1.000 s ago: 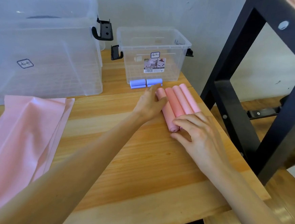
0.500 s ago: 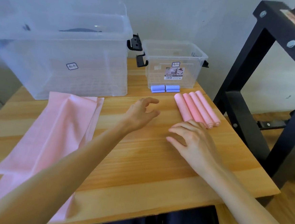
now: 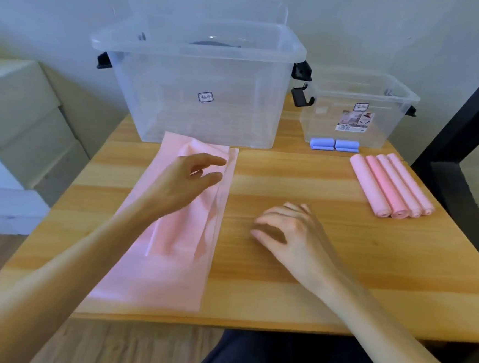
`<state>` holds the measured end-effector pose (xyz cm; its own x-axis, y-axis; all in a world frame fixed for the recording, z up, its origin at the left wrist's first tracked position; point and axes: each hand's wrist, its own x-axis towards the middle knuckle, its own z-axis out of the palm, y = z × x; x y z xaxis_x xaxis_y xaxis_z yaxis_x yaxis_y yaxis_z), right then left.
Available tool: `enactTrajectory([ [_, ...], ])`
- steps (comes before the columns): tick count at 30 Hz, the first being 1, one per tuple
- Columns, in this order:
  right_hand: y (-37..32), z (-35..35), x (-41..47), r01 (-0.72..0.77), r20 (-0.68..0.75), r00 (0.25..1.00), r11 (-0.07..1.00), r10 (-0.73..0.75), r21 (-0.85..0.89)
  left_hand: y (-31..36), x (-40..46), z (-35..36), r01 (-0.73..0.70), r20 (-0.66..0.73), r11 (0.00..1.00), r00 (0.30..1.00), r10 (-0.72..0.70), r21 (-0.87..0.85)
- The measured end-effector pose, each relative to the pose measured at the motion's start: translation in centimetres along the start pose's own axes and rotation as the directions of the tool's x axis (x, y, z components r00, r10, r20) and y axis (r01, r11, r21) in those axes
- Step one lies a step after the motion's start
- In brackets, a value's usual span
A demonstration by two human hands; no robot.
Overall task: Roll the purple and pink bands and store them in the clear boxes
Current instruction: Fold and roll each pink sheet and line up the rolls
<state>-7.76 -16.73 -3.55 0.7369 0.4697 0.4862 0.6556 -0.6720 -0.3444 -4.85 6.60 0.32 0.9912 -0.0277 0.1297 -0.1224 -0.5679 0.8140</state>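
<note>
1. At the left centre of the frame, the left hand (image 3: 185, 181) is hovering over the far end of the unrolled pink band (image 3: 168, 233), fingers loosely spread and holding nothing; whether the fingertips are touching the band I cannot tell.

2. At the lower centre, the right hand (image 3: 289, 228) is hanging just above the bare desk (image 3: 291, 168), fingers relaxed and slightly curled, gripping nothing, just beside the band's right edge.

3. The flat band is lying on the desk with its long axis running from the lower left of the frame up towards the large clear box (image 3: 199, 92), its far end nearly touching the box front and its near end reaching the desk edge. It is creased and bunched along its length.

4. Towards the right of the frame, four rolled pink bands (image 3: 392, 187) are lying side by side and touching, their long axes slanting from upper left to lower right, open ends facing the viewer. Two rolled purple bands (image 3: 334, 145) are sitting end to end, axes across the frame, against the front of the small clear box (image 3: 358, 110).

5. As I judge it, rolling is still in hand: one pink band is waiting, and no rolls are showing inside either box.

6. The next move is probably calling for smoothing the creases, squaring one short end, then rolling evenly with both hands along the long axis.
</note>
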Motion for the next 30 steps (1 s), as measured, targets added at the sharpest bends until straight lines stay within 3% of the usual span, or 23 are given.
enactTrajectory([
  [8, -4.7, 2.1, 0.2, 0.015, 0.134, 0.99, 0.971, -0.047, 0.237, -4.2, -7.7, -6.1, 0.142, -0.16, 0.989, 0.978, -0.136, 0.028],
  [13, -6.9, 3.3, 0.0, -0.029, 0.206, 0.978, 0.957, -0.032, 0.288, -6.7, -12.6, -7.3, 0.192, -0.215, 0.978, 0.962, -0.17, 0.083],
  [15, -7.3, 3.9, 0.0, -0.039, 0.227, 0.974, 0.968, -0.019, 0.247, -6.9, -13.9, -6.9, 0.189, -0.209, 0.971, 0.965, -0.156, 0.147],
  [19, -7.6, 4.9, 0.2, 0.058, 0.116, 0.99, 0.98, -0.081, 0.19, -7.4, -14.8, -6.2, 0.158, -0.163, 0.958, 0.979, -0.121, 0.241],
  [25, -7.7, 5.1, 0.1, 0.01, 0.188, 0.981, 0.972, -0.055, 0.234, -7.4, -14.0, -5.5, 0.126, -0.278, 0.929, 0.96, -0.026, 0.349],
  [30, -7.8, 5.1, 0.5, 0.018, 0.15, 0.987, 0.968, -0.057, 0.249, -6.2, -13.5, -4.9, 0.101, -0.267, 0.941, 0.963, -0.012, 0.322],
])
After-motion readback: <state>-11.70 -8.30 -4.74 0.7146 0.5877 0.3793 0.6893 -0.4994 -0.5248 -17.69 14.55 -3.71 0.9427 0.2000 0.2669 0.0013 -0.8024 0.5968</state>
